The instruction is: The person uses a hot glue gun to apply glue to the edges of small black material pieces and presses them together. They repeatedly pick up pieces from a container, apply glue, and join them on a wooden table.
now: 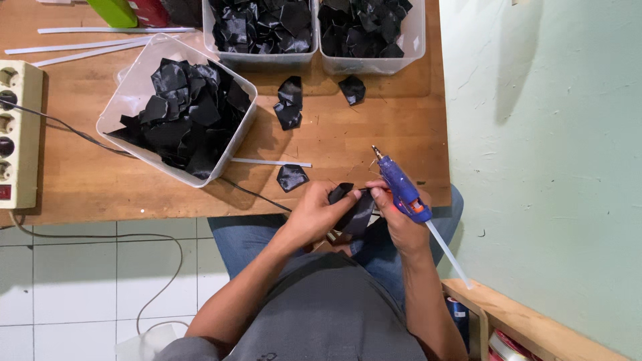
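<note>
A wooden table [374,127] stands against a pale green wall, with white floor tiles below its near edge. At the near right part of the table, the person's left hand [319,212] pinches a folded black ribbon piece [353,208] between thumb and fingers, holding it just off the table edge, above the lap. The right hand [400,220] wraps closed around a blue glue gun [401,188], nozzle pointing away toward the far side, a clear glue stick [447,253] trailing out behind; the same hand's fingertips also touch the ribbon piece.

The step in hand looks like shaping or pressing a fold in the ribbon piece between gluings. The next move probably calls for turning the nozzle down to the fold while the left hand keeps it pinched tight, fingers clear of hot glue.

Just left of the hands one folded black petal [292,176] lies on the table beside a thin white strip [271,162]. A tilted clear tub [175,110] full of black pieces sits farther left, two more tubs [314,33] at the far edge, with loose black pieces [289,101] near them. A power strip [19,134] rests at the left edge, its cord running across the table.
</note>
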